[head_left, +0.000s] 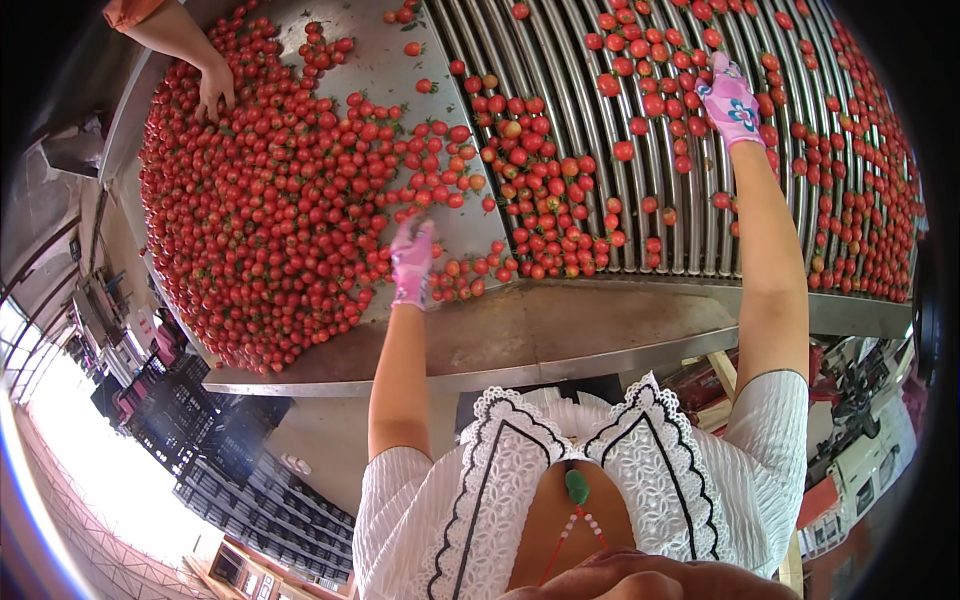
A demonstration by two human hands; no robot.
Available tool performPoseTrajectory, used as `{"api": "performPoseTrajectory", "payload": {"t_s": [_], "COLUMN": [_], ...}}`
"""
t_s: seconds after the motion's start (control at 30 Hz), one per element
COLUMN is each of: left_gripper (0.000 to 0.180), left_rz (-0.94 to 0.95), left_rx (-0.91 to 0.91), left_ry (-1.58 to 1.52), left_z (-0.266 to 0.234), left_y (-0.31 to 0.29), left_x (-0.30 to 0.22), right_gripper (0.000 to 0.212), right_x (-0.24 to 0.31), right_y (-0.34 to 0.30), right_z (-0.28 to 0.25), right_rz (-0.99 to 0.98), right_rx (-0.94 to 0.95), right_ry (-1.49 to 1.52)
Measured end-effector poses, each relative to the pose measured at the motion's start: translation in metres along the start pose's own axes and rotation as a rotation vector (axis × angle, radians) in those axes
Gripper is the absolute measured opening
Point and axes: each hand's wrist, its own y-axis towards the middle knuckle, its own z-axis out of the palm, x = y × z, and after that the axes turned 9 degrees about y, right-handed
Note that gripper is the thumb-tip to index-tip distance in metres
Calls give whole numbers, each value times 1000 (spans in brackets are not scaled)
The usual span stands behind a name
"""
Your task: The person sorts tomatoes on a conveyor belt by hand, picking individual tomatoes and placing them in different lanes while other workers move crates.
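My left hand (411,262), in a pink glove, reaches in at the right edge of a big heap of small red cherry tomatoes (265,210) on a metal table (465,225). Its fingers are stretched out and a little blurred, touching or close beside the tomatoes. Farther off to the right, my right hand (733,105), in a pink glove with a blue flower, is over a bed of metal rollers (590,130). Its fingers point away from me, apart from the thumb, next to loose tomatoes (655,103). I see nothing held in either hand.
Another person's bare hand (214,92) rests on the heap at the far left. A brown-stained metal ledge (520,335) runs between me and the rollers. More tomatoes (870,200) crowd the rollers at the right. Stacked dark crates (265,515) stand on the floor at the lower left.
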Motion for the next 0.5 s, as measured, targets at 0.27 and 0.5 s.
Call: {"api": "performPoseTrajectory", "payload": {"t_s": [0.27, 0.5], "left_gripper": [54, 73], "left_rz": [367, 232], "left_rx": [-96, -68], "left_ry": [508, 810], "left_z": [23, 73], "left_y": [22, 48], "left_x": [-49, -54], "right_gripper": [38, 32], "right_x": [5, 63], "right_y": [-23, -199], "right_z": [-21, -42], "right_rz": [345, 887], "right_rx": [-271, -97], "right_ry": [505, 2087]}}
